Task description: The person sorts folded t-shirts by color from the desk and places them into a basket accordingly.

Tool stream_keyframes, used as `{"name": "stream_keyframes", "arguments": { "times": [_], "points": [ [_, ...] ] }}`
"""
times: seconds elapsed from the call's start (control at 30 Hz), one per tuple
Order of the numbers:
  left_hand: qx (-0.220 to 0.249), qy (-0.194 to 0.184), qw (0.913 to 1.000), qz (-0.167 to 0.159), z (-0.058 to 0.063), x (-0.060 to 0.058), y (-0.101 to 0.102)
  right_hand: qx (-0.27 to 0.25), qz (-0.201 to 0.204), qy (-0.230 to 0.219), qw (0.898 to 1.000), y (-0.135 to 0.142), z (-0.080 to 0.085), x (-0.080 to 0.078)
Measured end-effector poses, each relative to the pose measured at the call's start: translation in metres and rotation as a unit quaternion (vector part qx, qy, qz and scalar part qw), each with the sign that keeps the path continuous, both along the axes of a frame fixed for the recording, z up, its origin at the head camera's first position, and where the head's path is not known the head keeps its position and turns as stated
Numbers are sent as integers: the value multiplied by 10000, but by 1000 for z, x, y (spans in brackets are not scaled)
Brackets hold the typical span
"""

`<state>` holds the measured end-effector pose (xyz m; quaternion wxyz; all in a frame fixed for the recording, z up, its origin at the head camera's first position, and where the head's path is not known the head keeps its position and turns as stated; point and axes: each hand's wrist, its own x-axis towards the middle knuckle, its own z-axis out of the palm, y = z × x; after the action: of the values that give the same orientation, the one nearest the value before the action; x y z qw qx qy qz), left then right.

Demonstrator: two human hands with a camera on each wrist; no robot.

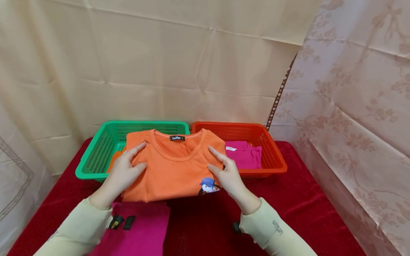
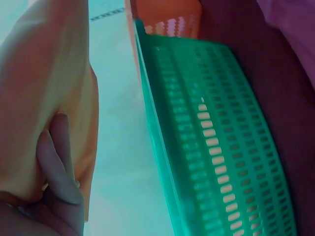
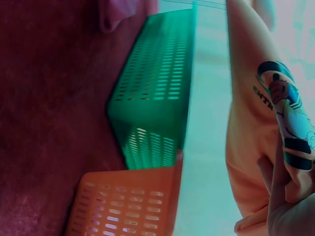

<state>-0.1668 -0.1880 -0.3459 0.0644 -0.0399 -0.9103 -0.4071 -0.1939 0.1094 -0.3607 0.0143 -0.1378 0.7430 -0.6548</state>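
Observation:
Between both hands an orange T-shirt [image 1: 176, 174], folded, hangs in the air, its round neckline and black label facing up. My left hand [image 1: 123, 174] grips its left side, thumb on the front and fingers bent behind, as the left wrist view shows. The right side is held by my right hand [image 1: 225, 174] in the same way. A cartoon print [image 1: 209, 185] shows near the shirt's lower right corner. Below, on the table, lies a magenta garment [image 1: 141, 231], partly covered by the left forearm.
Behind the shirt stand a green basket [image 1: 86, 163] at left, with some orange cloth [image 1: 115, 160] in it, and a red basket [image 1: 272, 156] at right, holding a folded magenta garment [image 1: 245, 154]. Dark red cloth [image 1: 298, 199] covers the table. Curtains [image 1: 160, 64] hang behind.

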Motion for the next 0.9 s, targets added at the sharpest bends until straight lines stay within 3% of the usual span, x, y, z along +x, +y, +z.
{"name": "stream_keyframes", "arguments": {
  "times": [0.17,0.33,0.47,0.67,0.9],
  "points": [
    [-369,89,9993,45,-3,-11,-11,555,6,459,9974,-13,-3,-14],
    [-532,-74,9985,110,-6,-22,-21,676,37,597,9959,-27,-2,-25],
    [-602,-151,9979,163,-4,-29,-29,656,87,598,9960,-37,-1,-35],
    [-838,136,9961,247,1,-42,-41,543,99,573,9968,-52,1,-50],
    [-1392,163,9895,365,1,-61,-56,978,80,472,9941,-72,4,-70]
  ]
}}
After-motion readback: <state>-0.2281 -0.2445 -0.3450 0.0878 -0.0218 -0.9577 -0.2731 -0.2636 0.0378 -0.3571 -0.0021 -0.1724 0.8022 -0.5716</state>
